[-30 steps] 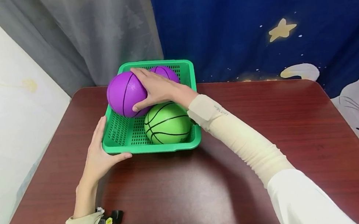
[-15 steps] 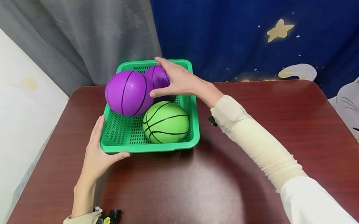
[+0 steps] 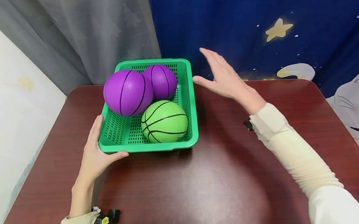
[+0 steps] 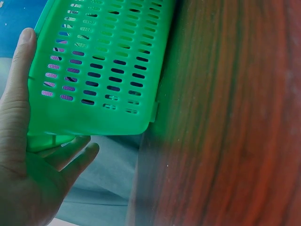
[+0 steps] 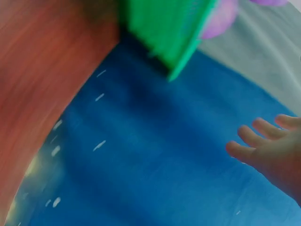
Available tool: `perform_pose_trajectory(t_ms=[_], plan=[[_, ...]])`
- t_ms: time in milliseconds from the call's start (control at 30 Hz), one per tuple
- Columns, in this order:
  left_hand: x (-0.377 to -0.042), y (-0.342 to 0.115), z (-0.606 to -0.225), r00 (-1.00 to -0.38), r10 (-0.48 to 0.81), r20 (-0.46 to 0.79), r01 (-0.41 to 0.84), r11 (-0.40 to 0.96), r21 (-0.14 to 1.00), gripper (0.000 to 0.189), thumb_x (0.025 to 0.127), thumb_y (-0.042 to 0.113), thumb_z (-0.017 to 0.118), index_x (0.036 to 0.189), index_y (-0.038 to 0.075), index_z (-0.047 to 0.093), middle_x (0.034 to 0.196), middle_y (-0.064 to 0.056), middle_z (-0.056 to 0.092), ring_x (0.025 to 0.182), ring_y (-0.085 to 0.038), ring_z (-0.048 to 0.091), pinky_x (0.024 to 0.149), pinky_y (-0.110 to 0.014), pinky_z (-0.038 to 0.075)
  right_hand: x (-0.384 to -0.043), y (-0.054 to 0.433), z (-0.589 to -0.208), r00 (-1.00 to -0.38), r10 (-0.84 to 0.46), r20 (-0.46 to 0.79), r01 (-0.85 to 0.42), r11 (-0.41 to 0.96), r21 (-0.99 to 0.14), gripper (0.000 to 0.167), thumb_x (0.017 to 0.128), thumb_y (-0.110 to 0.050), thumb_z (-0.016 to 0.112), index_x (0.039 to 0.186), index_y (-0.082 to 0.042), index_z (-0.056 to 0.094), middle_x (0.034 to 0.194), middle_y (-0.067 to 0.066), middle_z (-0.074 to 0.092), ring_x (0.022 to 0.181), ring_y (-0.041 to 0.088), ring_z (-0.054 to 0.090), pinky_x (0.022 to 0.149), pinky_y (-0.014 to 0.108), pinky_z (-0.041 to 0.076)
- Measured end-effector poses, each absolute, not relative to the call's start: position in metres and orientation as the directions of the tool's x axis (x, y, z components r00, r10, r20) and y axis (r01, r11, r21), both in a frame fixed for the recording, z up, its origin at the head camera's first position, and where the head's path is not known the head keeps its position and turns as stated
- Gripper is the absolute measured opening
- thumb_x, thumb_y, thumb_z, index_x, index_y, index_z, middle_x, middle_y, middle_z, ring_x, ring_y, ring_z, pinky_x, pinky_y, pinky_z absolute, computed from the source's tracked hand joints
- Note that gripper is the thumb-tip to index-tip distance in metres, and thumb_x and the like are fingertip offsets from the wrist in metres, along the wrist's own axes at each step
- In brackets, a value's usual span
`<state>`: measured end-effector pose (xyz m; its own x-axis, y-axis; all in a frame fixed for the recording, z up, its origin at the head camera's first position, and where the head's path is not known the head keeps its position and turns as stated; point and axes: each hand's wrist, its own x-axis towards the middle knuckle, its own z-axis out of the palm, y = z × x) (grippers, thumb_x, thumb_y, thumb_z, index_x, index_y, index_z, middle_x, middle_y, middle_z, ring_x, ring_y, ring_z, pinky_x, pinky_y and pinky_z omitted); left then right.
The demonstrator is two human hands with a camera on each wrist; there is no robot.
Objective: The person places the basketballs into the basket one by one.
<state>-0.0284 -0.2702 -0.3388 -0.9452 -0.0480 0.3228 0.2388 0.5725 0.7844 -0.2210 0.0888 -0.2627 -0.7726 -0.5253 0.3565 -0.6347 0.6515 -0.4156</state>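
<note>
A green plastic basket with slotted walls stands on the table, tilted slightly in the head view. Inside it are a large purple ball, a smaller purple ball and a light green ball, each with black basketball lines. My left hand rests at the basket's near left corner, thumb along the front rim and straight fingers along the left side. To the right of the basket, my right hand hangs in the air with fingers spread, holding nothing. The right wrist view is blurred.
The dark red wooden table extends in front of the basket and to its right. Behind hang a grey curtain and a blue curtain with stars and a cat. A pale wall borders the left side.
My right hand has let go of the large purple ball, passed over the smaller one and moved right, out of the basket. The left hand stays at its corner.
</note>
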Motion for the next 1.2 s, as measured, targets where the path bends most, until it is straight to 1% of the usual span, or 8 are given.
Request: perform_pose_trajectory(t_ms=[233, 333, 500, 600, 833, 1033, 1100, 1200], plan=[[-0.028, -0.27, -0.338, -0.945, -0.047, 0.322, 0.239, 0.574, 0.783, 0.116, 0.055, 0.002, 0.087, 0.149, 0.014, 0.021, 0.152, -0.008, 0.019, 0.137, -0.016, 0.018, 0.101, -0.06, 0.02, -0.208, 0.143, -0.29, -0.756, -0.544, 0.364, -0.632, 0.751, -0.191, 0.093, 0.085, -0.051, 0.06, 0.15, -0.008, 0.009, 0.154, 0.012, 0.007, 0.14, 0.024, -0.001, 0.109, 0.048, 0.008], [-0.027, -0.27, -0.339, -0.945, -0.042, 0.325, 0.244, 0.574, 0.782, 0.116, 0.055, 0.002, 0.087, 0.149, 0.014, 0.021, 0.152, -0.009, 0.02, 0.136, -0.016, 0.018, 0.1, -0.06, 0.02, -0.195, 0.163, -0.298, -0.745, -0.571, 0.345, -0.633, 0.768, -0.096, 0.096, 0.083, -0.053, 0.062, 0.15, -0.006, 0.012, 0.155, 0.012, 0.004, 0.14, 0.027, -0.004, 0.108, 0.052, 0.006], [-0.03, -0.27, -0.34, -0.944, -0.039, 0.329, 0.248, 0.573, 0.781, 0.116, 0.055, 0.001, 0.087, 0.15, 0.013, 0.021, 0.152, -0.007, 0.02, 0.136, -0.016, 0.019, 0.102, -0.054, 0.021, -0.174, 0.193, -0.308, -0.757, -0.584, 0.293, -0.593, 0.802, 0.068, 0.1, 0.079, -0.062, 0.058, 0.15, -0.01, 0.012, 0.155, 0.008, -0.004, 0.139, 0.027, -0.011, 0.106, 0.054, -0.004], [-0.034, -0.269, -0.34, -0.941, -0.039, 0.335, 0.253, 0.574, 0.779, 0.116, 0.055, 0.001, 0.087, 0.149, 0.013, 0.021, 0.152, -0.007, 0.021, 0.136, -0.015, 0.019, 0.103, -0.051, 0.021, -0.166, 0.208, -0.314, -0.749, -0.59, 0.301, -0.581, 0.804, 0.131, 0.1, 0.076, -0.064, 0.058, 0.15, -0.01, 0.016, 0.156, 0.008, -0.002, 0.14, 0.027, -0.009, 0.106, 0.055, -0.006], [-0.039, -0.276, -0.341, -0.941, -0.022, 0.337, 0.262, 0.584, 0.769, 0.118, 0.055, 0.002, 0.087, 0.15, 0.014, 0.019, 0.151, -0.009, 0.021, 0.136, -0.016, 0.02, 0.103, -0.051, 0.02, -0.154, 0.222, -0.333, -0.732, -0.613, 0.296, -0.587, 0.789, 0.183, 0.098, 0.075, -0.066, 0.055, 0.148, -0.009, 0.022, 0.155, 0.011, 0.004, 0.14, 0.029, -0.002, 0.105, 0.057, -0.005], [-0.042, -0.303, -0.355, -0.945, -0.035, 0.326, 0.235, 0.622, 0.747, 0.124, 0.053, 0.008, 0.09, 0.15, 0.031, 0.015, 0.152, 0.003, 0.019, 0.136, -0.015, 0.02, 0.105, -0.049, 0.018, -0.152, 0.214, -0.343, -0.725, -0.624, 0.29, -0.601, 0.78, 0.175, 0.096, 0.076, -0.067, 0.053, 0.148, -0.009, 0.025, 0.154, 0.013, 0.008, 0.14, 0.028, -0.001, 0.105, 0.058, -0.003], [-0.043, -0.31, -0.358, -0.946, -0.027, 0.322, 0.227, 0.653, 0.722, 0.126, 0.054, 0.013, 0.091, 0.149, 0.035, 0.011, 0.153, 0.007, 0.015, 0.137, -0.013, 0.016, 0.106, -0.051, 0.016, -0.151, 0.213, -0.346, -0.721, -0.626, 0.296, -0.603, 0.778, 0.175, 0.096, 0.076, -0.068, 0.053, 0.147, -0.009, 0.026, 0.154, 0.012, 0.008, 0.14, 0.029, 0.0, 0.105, 0.058, -0.003], [-0.041, -0.314, -0.357, -0.943, -0.009, 0.333, 0.228, 0.712, 0.664, 0.128, 0.055, 0.018, 0.091, 0.15, 0.031, 0.007, 0.154, 0.004, 0.007, 0.139, -0.014, 0.006, 0.107, -0.054, 0.011, -0.149, 0.213, -0.349, -0.717, -0.625, 0.309, -0.603, 0.778, 0.176, 0.096, 0.075, -0.068, 0.052, 0.147, -0.009, 0.028, 0.154, 0.013, 0.01, 0.14, 0.03, 0.002, 0.105, 0.057, -0.003]])
